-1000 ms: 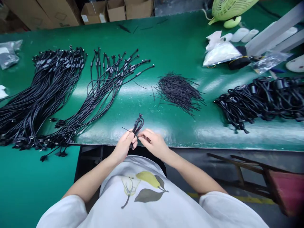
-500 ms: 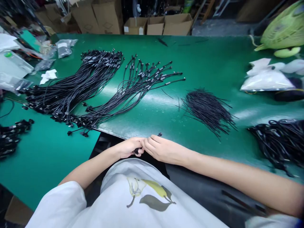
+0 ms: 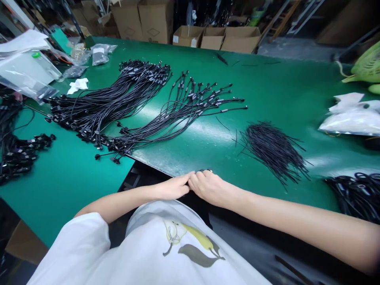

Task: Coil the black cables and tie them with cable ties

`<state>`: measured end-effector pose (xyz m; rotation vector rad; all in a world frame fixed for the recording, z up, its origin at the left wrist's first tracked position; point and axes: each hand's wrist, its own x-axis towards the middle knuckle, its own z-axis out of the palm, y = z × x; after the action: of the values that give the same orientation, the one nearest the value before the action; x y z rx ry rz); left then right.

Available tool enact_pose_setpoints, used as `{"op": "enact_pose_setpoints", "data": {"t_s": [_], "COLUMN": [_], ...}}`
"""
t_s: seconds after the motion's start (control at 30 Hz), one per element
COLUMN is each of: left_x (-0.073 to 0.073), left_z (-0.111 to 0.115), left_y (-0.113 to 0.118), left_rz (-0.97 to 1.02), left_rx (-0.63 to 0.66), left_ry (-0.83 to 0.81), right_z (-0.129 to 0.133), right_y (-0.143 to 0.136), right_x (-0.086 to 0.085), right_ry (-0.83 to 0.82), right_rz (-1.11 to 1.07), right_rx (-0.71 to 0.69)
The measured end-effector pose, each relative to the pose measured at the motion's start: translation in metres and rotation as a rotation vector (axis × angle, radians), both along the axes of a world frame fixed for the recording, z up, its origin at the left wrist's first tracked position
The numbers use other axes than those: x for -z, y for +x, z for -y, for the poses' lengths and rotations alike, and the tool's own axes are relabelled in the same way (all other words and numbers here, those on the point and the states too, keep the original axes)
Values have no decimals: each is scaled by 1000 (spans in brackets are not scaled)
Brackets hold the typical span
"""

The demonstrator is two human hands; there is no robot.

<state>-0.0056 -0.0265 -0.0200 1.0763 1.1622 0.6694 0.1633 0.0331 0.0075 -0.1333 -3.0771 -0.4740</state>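
Note:
At the table's near edge my left hand [image 3: 176,187] and my right hand [image 3: 208,188] meet, fingers closed and touching. A short black cable end [image 3: 205,170] with a small shiny tip peeks out over the right hand's knuckles. The remainder of that cable is hidden by the fingers. Ahead and to the left, a loose group of black cables [image 3: 178,116] with grey tags lies fanned out. Beside it is a larger bundle of similar cables [image 3: 118,95]. To the right of my hands rests a heap of thin black strips [image 3: 271,150].
A green table [image 3: 297,91] spans the front, with a lower green surface [image 3: 77,178] at left. More black cables lie at far left [image 3: 26,154] and far right [image 3: 356,194]. White plastic bags [image 3: 353,116] sit at right. Cardboard boxes [image 3: 242,38] stand behind the table.
The view has shifted, so the table things appear farther right. My left hand has turned and its fingers now press against the right hand; the black piece seen in its palm is hidden.

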Motion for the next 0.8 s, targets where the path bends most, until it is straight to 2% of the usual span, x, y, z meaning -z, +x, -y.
{"op": "enact_pose_setpoints", "data": {"t_s": [0.07,0.13,0.2,0.27,0.3,0.37,0.43,0.47,0.53,0.57,0.6,0.67,0.73,0.8], "left_x": [5,11,16,16,13,5,-3,-5,-4,0,5,14,17,10], "left_z": [-9,-22,-35,-43,-44,-41,-31,-26,-18,-16,-16,-20,-24,-25], "left_y": [2,4,3,-1,-5,-13,-19,-22,-23,-22,-21,-19,-20,-24], "left_rz": [-16,108,309,437,449,369,177,72,-70,-80,-51,69,187,236], "left_rx": [-159,-273,-321,-369,-400,-433,-347,-251,-18,65,91,17,-113,-167], "left_ry": [47,-21,-139,-176,-133,58,288,374,433,396,322,110,-39,-10], "right_z": [-6,-11,-12,-11,-11,-13,-18,-20,-21,-18,-14,-2,9,14], "right_y": [-6,-15,-24,-30,-31,-29,-22,-18,-13,-12,-13,-17,-21,-22], "right_x": [10,18,25,30,31,33,32,32,29,28,27,26,28,32], "right_ry": [-36,-112,-193,-293,-379,-642,-869,-903,-796,-687,-573,-384,-291,-322], "right_rz": [-54,-132,-252,-416,-504,-627,-671,-678,-690,-693,-683,-638,-586,-553], "right_rx": [164,324,464,577,618,653,659,668,687,679,644,520,395,351]}}
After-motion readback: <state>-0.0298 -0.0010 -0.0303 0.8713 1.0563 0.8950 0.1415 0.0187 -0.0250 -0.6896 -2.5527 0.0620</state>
